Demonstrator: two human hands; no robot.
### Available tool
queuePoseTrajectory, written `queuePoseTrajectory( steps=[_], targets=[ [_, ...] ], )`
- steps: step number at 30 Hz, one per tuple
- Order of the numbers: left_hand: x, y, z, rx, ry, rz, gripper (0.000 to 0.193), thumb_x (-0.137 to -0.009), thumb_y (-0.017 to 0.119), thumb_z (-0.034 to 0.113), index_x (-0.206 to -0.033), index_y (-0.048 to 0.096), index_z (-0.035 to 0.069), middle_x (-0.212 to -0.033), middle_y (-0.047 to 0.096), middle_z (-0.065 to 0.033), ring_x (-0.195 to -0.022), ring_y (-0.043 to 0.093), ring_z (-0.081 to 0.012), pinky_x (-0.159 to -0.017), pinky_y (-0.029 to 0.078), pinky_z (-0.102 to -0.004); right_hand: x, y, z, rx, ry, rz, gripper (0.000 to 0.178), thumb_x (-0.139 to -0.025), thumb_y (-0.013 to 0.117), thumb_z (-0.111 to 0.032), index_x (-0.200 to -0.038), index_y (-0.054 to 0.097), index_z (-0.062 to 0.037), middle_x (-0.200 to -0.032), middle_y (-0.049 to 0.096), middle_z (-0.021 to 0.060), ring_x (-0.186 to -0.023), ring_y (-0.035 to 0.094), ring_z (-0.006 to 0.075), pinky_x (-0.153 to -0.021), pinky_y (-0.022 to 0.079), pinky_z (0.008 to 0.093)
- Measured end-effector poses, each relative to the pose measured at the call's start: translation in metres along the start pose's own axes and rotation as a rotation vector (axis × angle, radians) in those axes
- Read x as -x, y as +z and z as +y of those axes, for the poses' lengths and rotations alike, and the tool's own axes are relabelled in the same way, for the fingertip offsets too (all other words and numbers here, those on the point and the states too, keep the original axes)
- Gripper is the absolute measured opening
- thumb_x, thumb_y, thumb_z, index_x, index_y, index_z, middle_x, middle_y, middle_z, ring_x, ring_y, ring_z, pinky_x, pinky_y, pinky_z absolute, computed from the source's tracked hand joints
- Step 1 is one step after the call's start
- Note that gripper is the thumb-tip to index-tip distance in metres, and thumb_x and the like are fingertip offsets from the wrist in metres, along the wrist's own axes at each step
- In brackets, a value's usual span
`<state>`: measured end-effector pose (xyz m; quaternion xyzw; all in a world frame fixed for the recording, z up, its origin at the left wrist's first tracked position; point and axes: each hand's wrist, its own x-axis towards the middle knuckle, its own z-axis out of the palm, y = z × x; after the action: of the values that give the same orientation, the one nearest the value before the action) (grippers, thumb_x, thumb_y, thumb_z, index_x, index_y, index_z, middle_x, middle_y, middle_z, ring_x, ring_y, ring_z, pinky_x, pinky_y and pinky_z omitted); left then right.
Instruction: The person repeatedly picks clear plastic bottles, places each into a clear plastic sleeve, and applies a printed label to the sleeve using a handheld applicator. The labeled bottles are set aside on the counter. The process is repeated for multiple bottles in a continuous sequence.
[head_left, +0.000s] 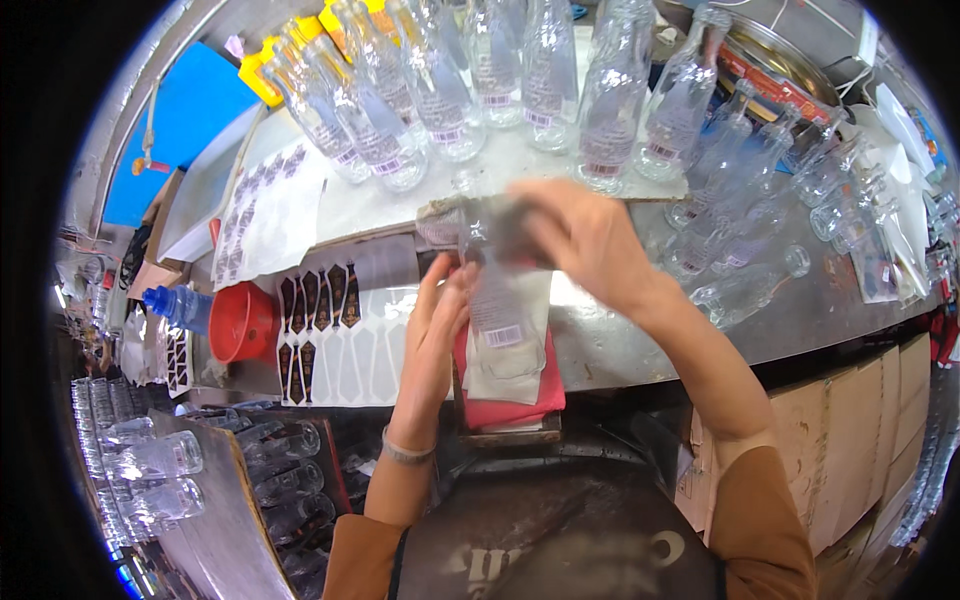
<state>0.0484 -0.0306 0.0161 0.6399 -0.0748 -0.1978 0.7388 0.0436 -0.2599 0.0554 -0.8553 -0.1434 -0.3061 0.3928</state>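
Note:
A clear glass bottle (497, 300) with a printed label lies on a whitish cloth (512, 387), which rests over a red cloth (553, 378) at the bench's near edge. Along the bottle's left side, the fingers of my left hand (436, 322) curl against it and hold it. My right hand (597, 248) is smeared by motion over the bottle's upper part. Its fingers are closed around a dark object (520, 232), too blurred to name. Left of my left hand lies a sheet of dark and gold neck-shaped labels (318, 300), partly peeled off.
Several labelled bottles (490, 95) stand on the raised board behind; more bottles (740, 230) stand or lie at right. A red bucket (243, 322) and a label sheet (262, 215) are at left. Cardboard boxes (835, 430) stand low right, crated bottles (285, 465) low left.

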Motion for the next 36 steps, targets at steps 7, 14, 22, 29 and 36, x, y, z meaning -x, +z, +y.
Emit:
queuePoseTrajectory(
  steps=[7, 14, 22, 29, 36],
  targets=[
    [0.01, 0.048, 0.021, -0.122, 0.125, -0.037, 0.059, -0.102, 0.057, 0.018, -0.152, 0.035, -0.006, -0.137, 0.054, -0.0105, -0.126, 0.05, -0.0172, -0.106, 0.039, -0.0309, -0.015, -0.029, -0.006, -0.423, 0.527, -0.073, 0.031, -0.093, 0.068, -0.027, -0.108, 0.074, -0.0002, -0.099, 0.073, 0.0122, -0.091, 0.066, 0.0161, -0.085, 0.053, 0.0307],
    [0.065, 0.067, 0.022, -0.444, 0.397, -0.367, 0.099, -0.084, 0.077, 0.017, -0.159, 0.015, -0.005, -0.148, 0.048, -0.0247, -0.139, 0.046, -0.0326, -0.116, 0.032, -0.0426, 0.07, -0.103, -0.083, -0.334, 0.186, -0.097, 0.037, -0.088, 0.075, -0.033, -0.112, 0.066, -0.0057, -0.09, 0.071, 0.0161, -0.078, 0.07, 0.0355, -0.069, 0.053, 0.0394],
    [0.053, 0.096, 0.02, -0.588, 0.472, -0.464, 0.09, -0.083, 0.077, 0.014, -0.155, 0.027, -0.007, -0.155, 0.041, -0.0256, -0.144, 0.041, -0.0353, -0.119, 0.03, -0.043, 0.117, -0.251, -0.1, 0.173, 0.493, 0.302, 0.022, -0.088, 0.071, -0.011, -0.106, 0.067, -0.0002, -0.09, 0.076, 0.0097, -0.074, 0.07, 0.012, -0.066, 0.055, 0.0254],
    [0.039, 0.124, 0.01, -0.654, 0.319, -0.449, 0.079, -0.086, 0.071, 0.015, -0.155, 0.035, 0.003, -0.154, 0.046, -0.0164, -0.135, 0.052, -0.0304, -0.11, 0.041, -0.0418, 0.1, -0.315, 0.052, 0.621, 0.429, 0.389, 0.032, -0.088, 0.074, -0.029, -0.106, 0.068, -0.0027, -0.076, 0.069, 0.0158, -0.063, 0.066, 0.0262, -0.061, 0.051, 0.0357],
    [0.029, 0.14, 0.006, -0.708, 0.244, -0.392, 0.075, -0.087, 0.071, 0.018, -0.152, 0.039, 0.001, -0.152, 0.048, -0.0164, -0.128, 0.058, -0.0299, -0.107, 0.044, -0.0409, 0.07, -0.301, 0.158, 0.581, 0.389, 0.372, 0.036, -0.087, 0.074, -0.038, -0.102, 0.069, -0.0053, -0.074, 0.07, 0.0175, -0.071, 0.07, 0.0347, -0.065, 0.054, 0.0424]
  ],
)
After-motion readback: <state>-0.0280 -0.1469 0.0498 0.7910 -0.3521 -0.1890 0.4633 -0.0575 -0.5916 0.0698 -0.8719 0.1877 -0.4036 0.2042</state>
